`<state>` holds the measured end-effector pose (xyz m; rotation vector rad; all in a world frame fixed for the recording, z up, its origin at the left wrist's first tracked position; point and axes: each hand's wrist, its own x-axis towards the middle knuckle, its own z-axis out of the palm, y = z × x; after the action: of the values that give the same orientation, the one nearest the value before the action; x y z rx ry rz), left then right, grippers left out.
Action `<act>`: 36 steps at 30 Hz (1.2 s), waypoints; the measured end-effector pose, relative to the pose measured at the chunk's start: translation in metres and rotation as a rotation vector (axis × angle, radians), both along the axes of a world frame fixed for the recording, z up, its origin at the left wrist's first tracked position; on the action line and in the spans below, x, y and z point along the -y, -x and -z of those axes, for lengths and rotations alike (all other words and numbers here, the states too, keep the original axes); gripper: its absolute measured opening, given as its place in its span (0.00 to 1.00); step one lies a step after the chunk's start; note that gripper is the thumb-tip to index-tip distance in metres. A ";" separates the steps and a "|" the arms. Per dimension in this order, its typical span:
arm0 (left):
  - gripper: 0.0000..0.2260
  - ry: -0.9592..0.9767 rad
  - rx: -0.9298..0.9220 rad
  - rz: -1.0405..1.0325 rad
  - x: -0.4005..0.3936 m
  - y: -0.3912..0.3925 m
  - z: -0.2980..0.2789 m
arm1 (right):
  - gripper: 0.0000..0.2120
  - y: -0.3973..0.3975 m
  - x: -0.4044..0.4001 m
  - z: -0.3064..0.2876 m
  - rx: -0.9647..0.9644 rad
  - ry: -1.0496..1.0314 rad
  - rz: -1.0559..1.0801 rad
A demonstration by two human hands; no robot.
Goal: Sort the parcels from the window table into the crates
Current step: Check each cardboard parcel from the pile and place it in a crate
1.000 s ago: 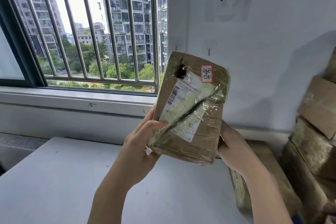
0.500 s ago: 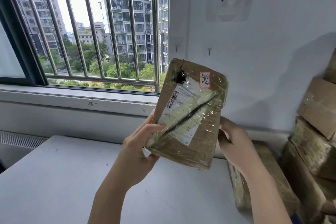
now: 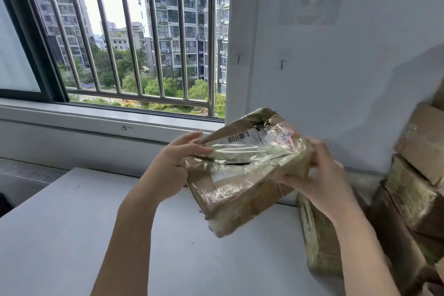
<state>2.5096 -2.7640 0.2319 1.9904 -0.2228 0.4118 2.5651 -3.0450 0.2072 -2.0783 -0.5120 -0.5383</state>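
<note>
Pale grey table (image 3: pixel 72 223), smooth, below both hands; barred window (image 3: pixel 134 38) beyond the left hand (image 3: pixel 173 166). Held between left hand and right hand (image 3: pixel 319 175), each gripping an end: tape-wrapped cardboard parcel (image 3: pixel 242 175) (glossy, crumpled, labelled), above the table. Stacked taped cartons (image 3: pixel 418 175) right of the right hand.

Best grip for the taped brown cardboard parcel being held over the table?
Grip the taped brown cardboard parcel by its two short ends, one hand from each side, as the left hand and right hand do. It is wide, tilted, and the wrap looks slippery, so opposed end holds likely steady it.
</note>
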 end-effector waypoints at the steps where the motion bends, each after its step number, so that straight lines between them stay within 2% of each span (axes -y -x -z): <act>1: 0.36 -0.011 0.018 -0.024 0.002 0.000 -0.004 | 0.37 0.002 -0.003 0.005 0.029 -0.042 0.037; 4: 0.34 -0.125 0.020 -0.068 0.008 0.008 -0.011 | 0.37 0.007 -0.012 0.020 0.086 -0.185 0.128; 7: 0.17 -0.294 0.123 -0.169 0.021 0.023 -0.004 | 0.36 0.010 -0.023 0.025 0.145 -0.208 0.234; 8: 0.16 -0.312 0.117 -0.167 0.027 0.029 -0.001 | 0.35 0.010 -0.027 0.025 0.171 -0.212 0.265; 10: 0.30 -0.446 0.088 -0.194 0.042 0.037 0.006 | 0.36 0.012 -0.039 0.025 0.227 -0.231 0.297; 12: 0.39 -0.684 0.168 -0.328 0.052 0.036 0.017 | 0.36 0.014 -0.052 0.024 0.295 -0.237 0.285; 14: 0.40 -0.773 0.248 -0.470 0.057 0.032 0.021 | 0.34 0.017 -0.064 0.023 0.362 -0.239 0.267; 18: 0.34 -0.720 0.402 -0.686 0.048 0.036 0.026 | 0.33 0.026 -0.082 0.027 0.434 -0.258 0.212; 22: 0.29 -0.782 0.417 -0.810 0.035 0.052 0.030 | 0.35 0.029 -0.095 0.031 0.358 -0.279 0.039; 25: 0.29 -0.842 0.381 -0.908 0.014 0.071 0.033 | 0.35 0.026 -0.107 0.031 0.266 -0.234 -0.249; 27: 0.30 -0.881 0.354 -0.971 -0.002 0.090 0.034 | 0.40 0.023 -0.125 0.032 0.236 -0.189 -0.407; 31: 0.28 -0.954 0.267 -1.095 -0.039 0.138 0.032 | 0.52 0.031 -0.185 0.030 0.350 -0.051 -0.587; 36: 0.34 -0.973 0.152 -1.279 -0.101 0.208 0.030 | 0.53 0.072 -0.279 0.020 0.428 -0.009 -0.829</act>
<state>2.3018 -2.6634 0.2023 2.8425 1.0146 1.4618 2.4931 -2.7660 0.1869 -1.5353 -1.5158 -0.4670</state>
